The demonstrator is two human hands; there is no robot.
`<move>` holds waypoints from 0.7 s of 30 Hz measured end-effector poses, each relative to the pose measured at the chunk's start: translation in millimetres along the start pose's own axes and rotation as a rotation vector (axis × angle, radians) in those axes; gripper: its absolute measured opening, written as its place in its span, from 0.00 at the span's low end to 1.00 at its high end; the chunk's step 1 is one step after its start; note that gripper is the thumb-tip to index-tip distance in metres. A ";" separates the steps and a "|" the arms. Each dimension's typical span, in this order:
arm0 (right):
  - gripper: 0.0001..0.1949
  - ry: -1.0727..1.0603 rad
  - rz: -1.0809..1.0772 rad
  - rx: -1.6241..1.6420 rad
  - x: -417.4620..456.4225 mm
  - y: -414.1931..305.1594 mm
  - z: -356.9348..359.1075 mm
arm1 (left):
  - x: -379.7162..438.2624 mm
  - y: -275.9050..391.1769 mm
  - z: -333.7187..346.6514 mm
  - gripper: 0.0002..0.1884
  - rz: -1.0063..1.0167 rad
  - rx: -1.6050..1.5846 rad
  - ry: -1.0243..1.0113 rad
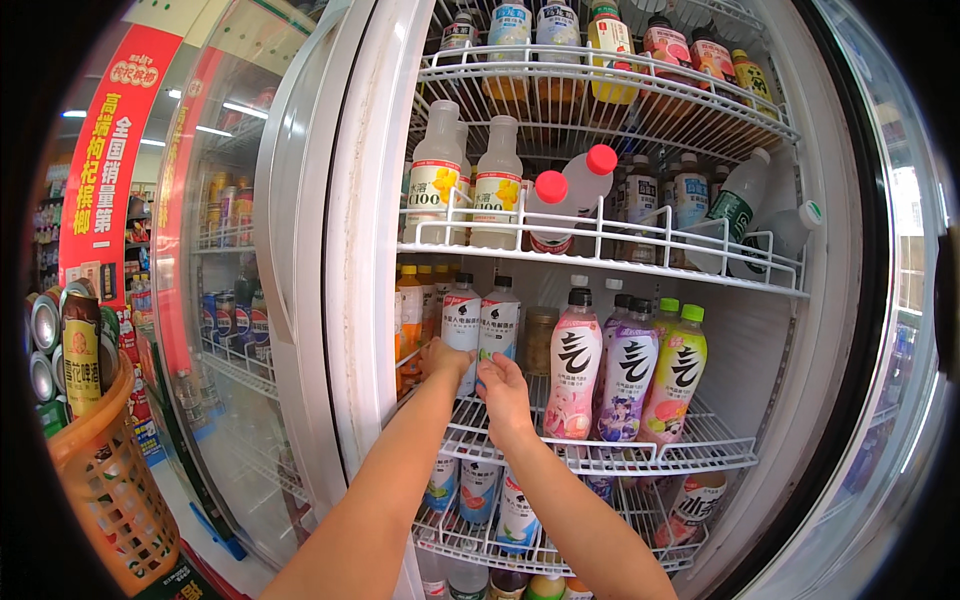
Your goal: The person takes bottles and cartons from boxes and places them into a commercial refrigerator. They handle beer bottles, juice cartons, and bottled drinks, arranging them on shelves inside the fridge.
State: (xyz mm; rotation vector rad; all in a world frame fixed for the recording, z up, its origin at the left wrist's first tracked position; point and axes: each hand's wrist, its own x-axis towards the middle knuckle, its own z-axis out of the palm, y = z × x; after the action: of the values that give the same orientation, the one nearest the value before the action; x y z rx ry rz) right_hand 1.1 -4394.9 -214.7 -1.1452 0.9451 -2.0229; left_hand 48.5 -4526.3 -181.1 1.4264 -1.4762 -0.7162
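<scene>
My left hand is at the lower left of a white-labelled, black-capped bottle on the fridge's third wire shelf. My right hand touches the lower part of a matching bottle beside it, with thumb and fingers bent near its label. Whether either hand grips its bottle cannot be told, as the fingertips are partly hidden. To the right stand a pink bottle, a purple bottle and a green-yellow bottle. Behind them is a jar. Orange-capped bottles stand at the left.
The wire shelf above holds upright and tilted bottles. A lower shelf carries more bottles. The fridge frame and a glass door are at the left. An orange plastic basket of cans stands at the lower left.
</scene>
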 end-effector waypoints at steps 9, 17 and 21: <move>0.24 -0.010 -0.013 0.052 -11.3 -11.2 13.0 | -11.3 -10.3 -2.1 0.45 -0.044 -0.296 0.058; 0.34 -0.057 -0.215 -0.047 -13.8 -3.4 4.0 | -86.4 -24.6 -26.2 0.34 0.350 -0.667 -0.003; 0.39 -0.140 -0.422 -0.066 -25.4 -10.4 1.1 | -111.2 -31.3 -49.0 0.35 0.680 -0.590 0.052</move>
State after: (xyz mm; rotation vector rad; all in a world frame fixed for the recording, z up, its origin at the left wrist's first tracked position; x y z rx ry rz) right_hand 11.3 -4369.5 -217.1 -1.6088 0.7501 -2.2091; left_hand 93.9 -4414.1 -214.0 0.4463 -1.4217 -0.5940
